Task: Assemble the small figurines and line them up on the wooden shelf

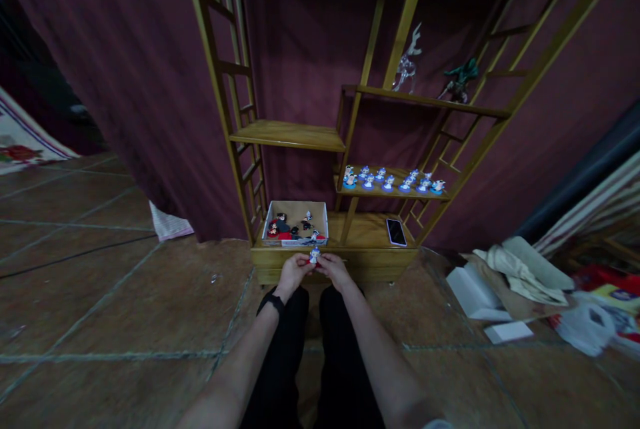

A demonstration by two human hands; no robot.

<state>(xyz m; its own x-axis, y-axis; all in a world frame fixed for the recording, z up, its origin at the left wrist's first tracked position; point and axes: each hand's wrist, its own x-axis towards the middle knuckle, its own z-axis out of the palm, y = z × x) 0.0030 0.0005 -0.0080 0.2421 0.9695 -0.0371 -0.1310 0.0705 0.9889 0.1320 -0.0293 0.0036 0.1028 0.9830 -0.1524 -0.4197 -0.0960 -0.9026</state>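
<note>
Between my two hands is a small figurine (315, 254) with a blue-purple top, a white body and a red base. My left hand (296, 271) pinches it from the left, and my right hand (332, 268) grips it from the other side. Just beyond my hands, a shallow cardboard box (320, 216) on the bottom shelf holds several more small figurines in red, black and white. Several blue-and-white figurines (389, 182) stand in loose rows on the shelf at the right.
The wooden display shelf (287, 134) stands before a dark red curtain (310, 49). A phone (397, 232) lies on its bottom board. Higher up are a clear deer ornament (406, 66) and a dark green figure (460, 79). White boxes (477, 292) and a plastic bag (585, 322) lie at the right.
</note>
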